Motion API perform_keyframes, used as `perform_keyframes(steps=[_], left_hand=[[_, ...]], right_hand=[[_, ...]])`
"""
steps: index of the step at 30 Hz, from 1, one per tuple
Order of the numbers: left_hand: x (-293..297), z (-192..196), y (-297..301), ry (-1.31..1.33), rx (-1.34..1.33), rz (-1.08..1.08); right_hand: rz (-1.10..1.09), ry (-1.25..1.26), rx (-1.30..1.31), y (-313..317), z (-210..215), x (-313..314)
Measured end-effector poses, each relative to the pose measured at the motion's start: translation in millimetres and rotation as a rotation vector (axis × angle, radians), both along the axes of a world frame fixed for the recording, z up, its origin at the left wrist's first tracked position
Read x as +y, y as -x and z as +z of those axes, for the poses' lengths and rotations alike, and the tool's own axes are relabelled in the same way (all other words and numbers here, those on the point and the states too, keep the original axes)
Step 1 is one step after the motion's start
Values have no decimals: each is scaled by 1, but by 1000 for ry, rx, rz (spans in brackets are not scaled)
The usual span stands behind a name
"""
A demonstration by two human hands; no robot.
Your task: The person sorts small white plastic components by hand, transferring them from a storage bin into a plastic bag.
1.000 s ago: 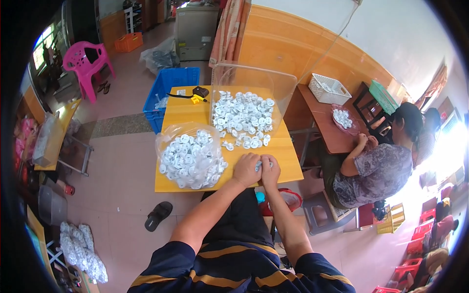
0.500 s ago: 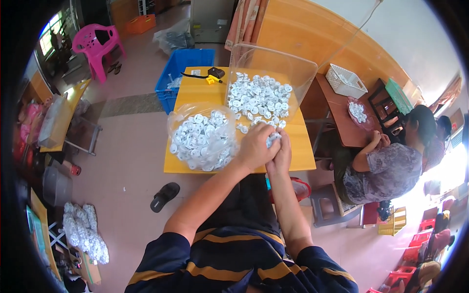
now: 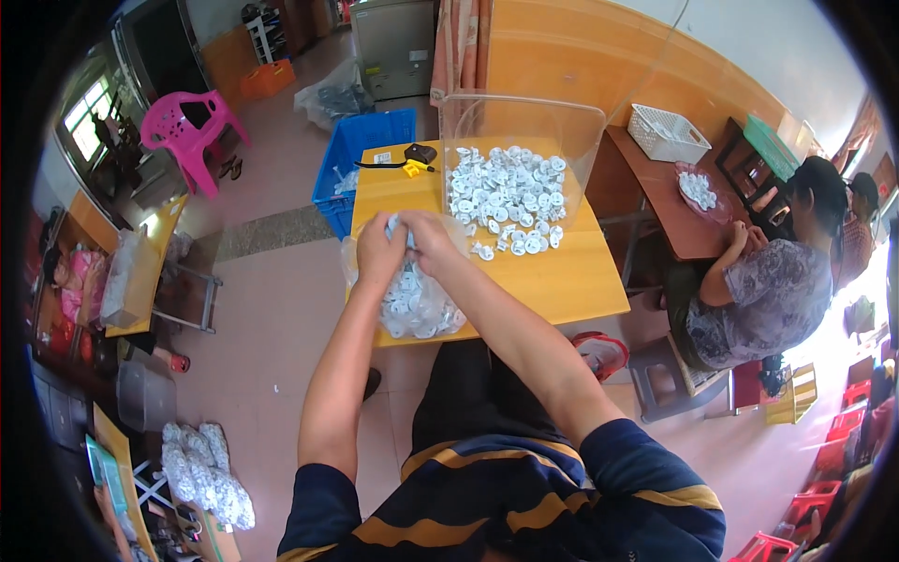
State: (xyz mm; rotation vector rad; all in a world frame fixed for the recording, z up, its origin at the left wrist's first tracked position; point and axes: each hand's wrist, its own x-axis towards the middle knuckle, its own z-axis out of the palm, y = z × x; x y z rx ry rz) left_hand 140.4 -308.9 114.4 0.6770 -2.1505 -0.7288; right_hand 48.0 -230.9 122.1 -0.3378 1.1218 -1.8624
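1. Both hands meet over the clear bag of white parts (image 3: 412, 304) at the yellow counter's (image 3: 571, 281) left front.
2. The left hand (image 3: 377, 251) and right hand (image 3: 423, 239) are curled shut, pinching the bag's top.
3. Loose white pieces (image 3: 506, 197) lie behind, inside a clear screen (image 3: 524, 122).

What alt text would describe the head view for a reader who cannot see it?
A person's left hand and right hand meet over a clear bag of small white parts on a yellow table. More white parts lie piled farther back; another person sits to the right.
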Motion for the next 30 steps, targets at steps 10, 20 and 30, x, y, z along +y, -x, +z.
perform_keyframes(steps=[10, 20, 30], left_hand=[[31, -4, -25, 297, -406, -190], [50, 2, -37, 359, -509, -198], [81, 52, -11, 235, 20, -325]], right_hand=[[76, -329, 1458, 22, -32, 58], [424, -572, 1739, 13, -2, 86], [-120, -31, 1141, 40, 22, 146]])
